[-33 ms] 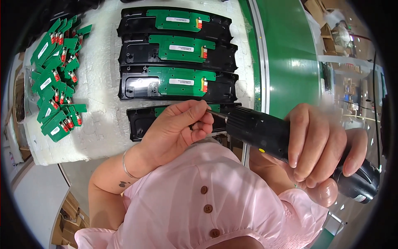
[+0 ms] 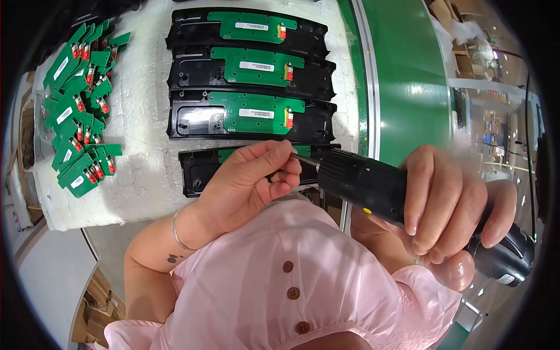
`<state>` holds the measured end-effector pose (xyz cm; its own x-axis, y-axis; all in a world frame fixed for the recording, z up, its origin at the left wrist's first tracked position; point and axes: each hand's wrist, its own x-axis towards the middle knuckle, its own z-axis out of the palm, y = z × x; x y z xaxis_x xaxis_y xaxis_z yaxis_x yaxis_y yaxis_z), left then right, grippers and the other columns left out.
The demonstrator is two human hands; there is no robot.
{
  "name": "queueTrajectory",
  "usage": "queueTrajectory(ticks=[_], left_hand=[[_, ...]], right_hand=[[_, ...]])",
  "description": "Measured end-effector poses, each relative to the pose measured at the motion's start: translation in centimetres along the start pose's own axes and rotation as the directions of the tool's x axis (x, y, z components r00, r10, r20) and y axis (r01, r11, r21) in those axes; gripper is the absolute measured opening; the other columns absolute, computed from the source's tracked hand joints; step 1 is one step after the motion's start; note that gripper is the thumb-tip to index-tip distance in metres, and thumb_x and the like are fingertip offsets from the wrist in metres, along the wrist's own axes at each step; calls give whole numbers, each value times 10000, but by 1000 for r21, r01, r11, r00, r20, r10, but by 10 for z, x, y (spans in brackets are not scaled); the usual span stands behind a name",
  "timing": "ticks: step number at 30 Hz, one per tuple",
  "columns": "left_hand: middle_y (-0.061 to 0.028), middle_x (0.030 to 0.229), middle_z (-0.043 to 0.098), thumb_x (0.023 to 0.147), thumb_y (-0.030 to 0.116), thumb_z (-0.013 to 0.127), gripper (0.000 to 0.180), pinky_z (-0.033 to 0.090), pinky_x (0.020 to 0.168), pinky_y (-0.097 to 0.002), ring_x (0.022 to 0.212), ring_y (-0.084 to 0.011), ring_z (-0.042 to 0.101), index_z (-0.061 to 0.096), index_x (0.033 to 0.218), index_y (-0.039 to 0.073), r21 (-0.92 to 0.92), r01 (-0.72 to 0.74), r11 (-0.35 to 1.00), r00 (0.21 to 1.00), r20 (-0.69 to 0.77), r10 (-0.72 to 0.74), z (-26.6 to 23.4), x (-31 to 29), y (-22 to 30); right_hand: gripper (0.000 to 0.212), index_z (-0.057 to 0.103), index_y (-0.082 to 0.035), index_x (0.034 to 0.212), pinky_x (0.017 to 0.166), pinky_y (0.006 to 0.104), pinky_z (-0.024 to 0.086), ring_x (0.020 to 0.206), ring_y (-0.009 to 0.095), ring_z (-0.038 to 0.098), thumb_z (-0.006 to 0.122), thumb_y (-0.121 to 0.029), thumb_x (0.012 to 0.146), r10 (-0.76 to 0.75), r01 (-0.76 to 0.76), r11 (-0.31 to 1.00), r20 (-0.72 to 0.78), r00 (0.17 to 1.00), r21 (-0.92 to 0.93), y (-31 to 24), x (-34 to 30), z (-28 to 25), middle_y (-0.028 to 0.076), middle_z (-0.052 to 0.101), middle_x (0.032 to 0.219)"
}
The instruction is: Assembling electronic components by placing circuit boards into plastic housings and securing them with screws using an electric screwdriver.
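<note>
My right hand [image 2: 452, 204] is wrapped round a black electric screwdriver [image 2: 364, 188], which lies slanted with its tip to the left. Its thin metal bit [image 2: 306, 159] reaches to the fingertips of my left hand [image 2: 254, 178]. Thumb and forefinger of that hand are pinched at the bit's end; whatever sits between them is hidden. Behind the left hand lies a black plastic housing [image 2: 198, 173] with a green circuit board partly covered by my fingers. Farther back, three more black housings [image 2: 309, 125] lie in a row, each bearing a green circuit board [image 2: 236, 119] with a red-and-yellow connector.
A heap of loose green circuit boards [image 2: 69, 119] with red parts lies at the left of the white foam-like work surface [image 2: 143, 116]. Along its right side runs a metal rail [image 2: 371, 87], with a green surface [image 2: 408, 81] beyond. Cardboard boxes [image 2: 99, 291] stand low at the left.
</note>
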<state>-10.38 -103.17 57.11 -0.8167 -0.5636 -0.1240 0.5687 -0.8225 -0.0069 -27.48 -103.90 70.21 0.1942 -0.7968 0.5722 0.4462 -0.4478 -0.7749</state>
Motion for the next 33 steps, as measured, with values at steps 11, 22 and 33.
queueTrajectory(ticks=[11, 22, 33], left_hand=[[-179, 1048, 561, 941, 211, 365, 342, 476, 862, -318, 971, -261, 574, 448, 1154, -43, 197, 86, 977, 954, -298, -24, 14, -18, -7], [-100, 850, 606, 892, 174, 507, 173, 498, 691, -246, 764, -152, 602, 527, 945, 11, 466, 109, 878, 965, -260, 19, 15, -29, 2], [-80, 877, 610, 862, 104, 540, 185, 513, 676, -213, 768, -127, 608, 540, 1026, 18, 272, -94, 958, 935, -306, 179, 14, -32, 2]], right_hand=[[328, 412, -57, 988, 480, 268, 331, 460, 114, 356, 427, -52, 661, 175, -210, 950, -162, 971, -230, 73, 0, -1, 13, 396, 555], [245, 393, -58, 876, 460, 267, 339, 478, 123, 374, 516, -16, 668, 253, -251, 929, -29, 967, -273, 77, 2, -5, 41, 422, 572], [235, 396, -64, 882, 458, 255, 344, 470, 105, 393, 513, -27, 681, 203, -197, 926, -16, 979, -321, 70, 8, 5, 1, 431, 547]])
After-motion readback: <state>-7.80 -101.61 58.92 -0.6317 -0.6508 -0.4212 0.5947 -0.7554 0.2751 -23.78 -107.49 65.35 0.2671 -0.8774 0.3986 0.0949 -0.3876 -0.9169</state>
